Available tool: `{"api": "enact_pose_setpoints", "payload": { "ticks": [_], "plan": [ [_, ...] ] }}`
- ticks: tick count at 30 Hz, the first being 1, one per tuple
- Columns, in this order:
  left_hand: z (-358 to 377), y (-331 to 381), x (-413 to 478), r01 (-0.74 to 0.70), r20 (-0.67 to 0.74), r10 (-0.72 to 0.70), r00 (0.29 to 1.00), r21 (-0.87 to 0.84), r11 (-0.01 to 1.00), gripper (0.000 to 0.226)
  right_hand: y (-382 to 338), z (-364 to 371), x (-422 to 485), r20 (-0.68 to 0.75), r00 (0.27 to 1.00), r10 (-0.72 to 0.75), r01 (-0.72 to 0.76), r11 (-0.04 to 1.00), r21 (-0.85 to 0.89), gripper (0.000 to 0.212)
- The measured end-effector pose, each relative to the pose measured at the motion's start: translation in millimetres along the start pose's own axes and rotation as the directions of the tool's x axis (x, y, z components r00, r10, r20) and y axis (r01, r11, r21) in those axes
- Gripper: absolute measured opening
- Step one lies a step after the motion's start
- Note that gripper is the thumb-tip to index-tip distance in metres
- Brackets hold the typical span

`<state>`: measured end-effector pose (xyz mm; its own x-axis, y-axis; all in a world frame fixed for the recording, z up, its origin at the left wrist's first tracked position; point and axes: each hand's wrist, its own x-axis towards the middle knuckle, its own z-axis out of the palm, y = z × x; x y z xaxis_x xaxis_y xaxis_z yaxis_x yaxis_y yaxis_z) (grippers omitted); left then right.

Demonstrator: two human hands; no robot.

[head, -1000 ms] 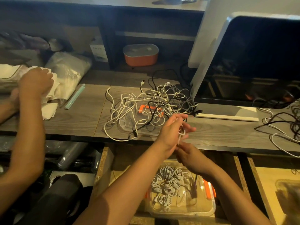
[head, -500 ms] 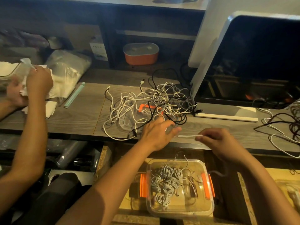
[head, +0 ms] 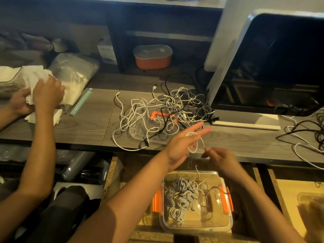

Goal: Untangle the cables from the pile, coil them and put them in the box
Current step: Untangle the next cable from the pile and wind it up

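Observation:
A tangled pile of white and black cables (head: 168, 109) lies on the wooden table, over a clear lid with an orange clip (head: 155, 114). In front of the pile, my left hand (head: 180, 148) is held up with its fingers straight, and a thin white cable (head: 202, 142) is looped around them. My right hand (head: 220, 159) pinches the loose end of that cable just right of the left hand. Below both hands, in an open drawer, stands a clear box with orange clips (head: 226, 223) that holds several coiled white cables.
A large dark monitor (head: 280, 58) stands at the right of the table, with more loose cables (head: 301, 137) in front of it. An orange container (head: 152, 57) sits on the back shelf. Another person's hands (head: 47, 92) handle white cloth at the left.
My left hand rose and straightened its fingers with the white cable now looped round them. My right hand moved in closer, still pinching the cable end.

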<state>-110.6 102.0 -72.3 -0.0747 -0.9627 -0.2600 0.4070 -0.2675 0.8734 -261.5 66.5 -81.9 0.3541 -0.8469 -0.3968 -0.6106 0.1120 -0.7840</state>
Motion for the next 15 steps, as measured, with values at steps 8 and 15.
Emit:
{"api": "enact_pose_setpoints", "payload": {
  "ticks": [8, 15],
  "plan": [
    [6, 10, 23, -0.139, -0.391, 0.208, 0.897, 0.197, 0.97, 0.015, -29, 40, -22, 0.347, 0.926, -0.151, 0.241, 0.942, -0.232, 0.029],
    [-27, -6, 30, 0.007, -0.186, 0.365, 0.912, 0.897, 0.441, 0.028, -42, 2, -20, 0.253, 0.946, -0.205, 0.286, 0.893, -0.347, 0.015]
  ]
}}
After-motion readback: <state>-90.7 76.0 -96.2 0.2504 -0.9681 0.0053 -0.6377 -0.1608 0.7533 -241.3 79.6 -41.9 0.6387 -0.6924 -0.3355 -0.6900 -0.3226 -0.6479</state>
